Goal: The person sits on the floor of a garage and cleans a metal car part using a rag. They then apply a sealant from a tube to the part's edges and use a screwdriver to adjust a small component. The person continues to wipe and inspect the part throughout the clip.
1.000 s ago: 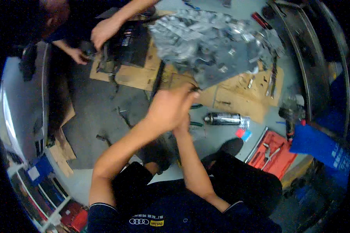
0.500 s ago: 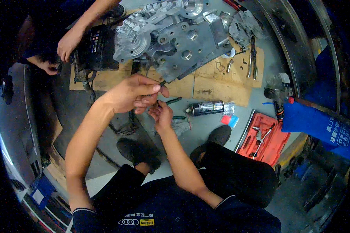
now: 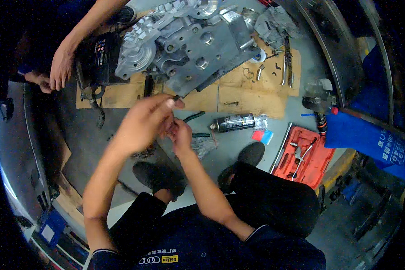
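Note:
My left hand is closed in a pinch, slightly smeared by motion. Between its thumb and forefinger sits a small dark piece, too small to name, near the lower corner of a grey metal engine block. Just below, my right hand has its fingers curled against the underside of the left hand. Whatever those fingers hold, if anything, is hidden. The engine block lies on flattened cardboard, its machined face with round holes turned up.
Right of my hands lie a black spray can, dark green-handled pliers and an open red tool case. Long pliers rest on the cardboard. Another person's hand is at the upper left, beside a black battery-like box.
The whole view has shifted, so the engine block sits further left in it. My left hand has turned slightly, still pinching the dark piece. The other person's hands have moved left.

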{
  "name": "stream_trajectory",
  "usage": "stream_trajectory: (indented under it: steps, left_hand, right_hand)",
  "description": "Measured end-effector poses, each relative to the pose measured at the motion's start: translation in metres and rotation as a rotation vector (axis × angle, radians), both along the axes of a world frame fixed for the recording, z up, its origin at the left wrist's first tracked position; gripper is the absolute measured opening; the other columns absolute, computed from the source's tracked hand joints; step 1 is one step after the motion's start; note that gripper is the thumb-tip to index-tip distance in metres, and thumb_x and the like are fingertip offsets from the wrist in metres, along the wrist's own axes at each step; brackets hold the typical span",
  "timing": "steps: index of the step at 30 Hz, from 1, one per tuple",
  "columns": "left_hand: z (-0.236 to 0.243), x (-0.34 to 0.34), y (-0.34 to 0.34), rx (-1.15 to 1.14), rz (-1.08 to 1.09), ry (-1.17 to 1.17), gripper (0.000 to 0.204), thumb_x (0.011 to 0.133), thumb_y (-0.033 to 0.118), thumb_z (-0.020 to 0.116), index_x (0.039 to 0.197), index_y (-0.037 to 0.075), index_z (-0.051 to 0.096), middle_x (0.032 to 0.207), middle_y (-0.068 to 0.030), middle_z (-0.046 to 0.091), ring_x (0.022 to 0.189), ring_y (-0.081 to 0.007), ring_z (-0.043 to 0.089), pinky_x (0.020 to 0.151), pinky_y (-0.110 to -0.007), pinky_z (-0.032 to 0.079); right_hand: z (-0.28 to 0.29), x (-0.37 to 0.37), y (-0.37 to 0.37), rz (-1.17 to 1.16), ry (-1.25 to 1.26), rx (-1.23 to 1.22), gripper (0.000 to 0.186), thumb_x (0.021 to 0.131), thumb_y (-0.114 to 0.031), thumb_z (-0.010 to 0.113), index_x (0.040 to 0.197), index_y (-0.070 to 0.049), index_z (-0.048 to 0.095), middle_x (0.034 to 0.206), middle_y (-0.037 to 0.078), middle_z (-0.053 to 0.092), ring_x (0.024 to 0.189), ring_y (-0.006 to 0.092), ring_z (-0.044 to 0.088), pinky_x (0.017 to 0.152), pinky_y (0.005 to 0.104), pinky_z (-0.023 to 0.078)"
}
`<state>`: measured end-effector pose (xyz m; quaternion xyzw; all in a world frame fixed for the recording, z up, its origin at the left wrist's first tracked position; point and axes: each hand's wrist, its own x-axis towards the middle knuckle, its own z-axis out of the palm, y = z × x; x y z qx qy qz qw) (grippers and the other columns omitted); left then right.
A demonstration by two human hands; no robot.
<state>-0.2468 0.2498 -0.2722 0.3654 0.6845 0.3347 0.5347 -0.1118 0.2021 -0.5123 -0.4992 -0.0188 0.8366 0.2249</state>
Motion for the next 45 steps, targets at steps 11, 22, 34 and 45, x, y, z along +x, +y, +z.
stream_trajectory:
  steps: [11,22,34,45]
  left_hand:
    - [0.004,-0.014,0.011,-0.301,0.125,-0.518,0.034,0.108,0.031,0.054,0.107,-0.001,0.066,0.06,0.006,0.036,0.044,-0.0084,0.035,0.045,-0.028,0.039]
    - [-0.008,0.039,-0.003,0.203,-0.098,1.014,0.01,0.1,0.011,0.059,0.098,0.002,0.056,0.074,-0.0226,0.062,0.065,-0.0461,0.062,0.057,-0.053,0.048]
    - [-0.023,-0.016,0.003,-0.189,0.224,-0.99,0.035,0.107,0.031,0.055,0.116,-0.002,0.062,0.065,0.0044,0.035,0.052,-0.006,0.034,0.042,-0.024,0.024]
    - [0.012,-0.014,0.015,-0.306,0.095,-0.513,0.028,0.107,0.029,0.057,0.11,0.003,0.066,0.067,0.0061,0.038,0.054,-0.01,0.038,0.05,-0.03,0.039]
  right_hand:
    - [0.016,0.013,0.012,0.041,-0.036,0.0,0.02,0.097,-0.024,0.059,0.096,-0.004,0.064,0.081,0.007,0.064,0.076,0.0211,0.065,0.072,0.0397,0.057]
    - [-0.012,-0.01,-0.008,0.036,-0.055,-0.029,0.026,0.094,-0.03,0.062,0.096,-0.006,0.069,0.082,0.007,0.067,0.069,0.0212,0.065,0.064,0.0362,0.055]
    - [-0.013,-0.004,-0.006,0.099,-0.011,0.02,0.026,0.097,-0.028,0.058,0.098,-0.006,0.071,0.082,0.007,0.069,0.07,0.0211,0.066,0.064,0.0335,0.055]
    - [-0.006,-0.006,0.01,-0.019,-0.026,-0.089,0.023,0.096,-0.023,0.062,0.101,-0.001,0.068,0.084,0.009,0.069,0.069,0.0232,0.068,0.064,0.0369,0.059]
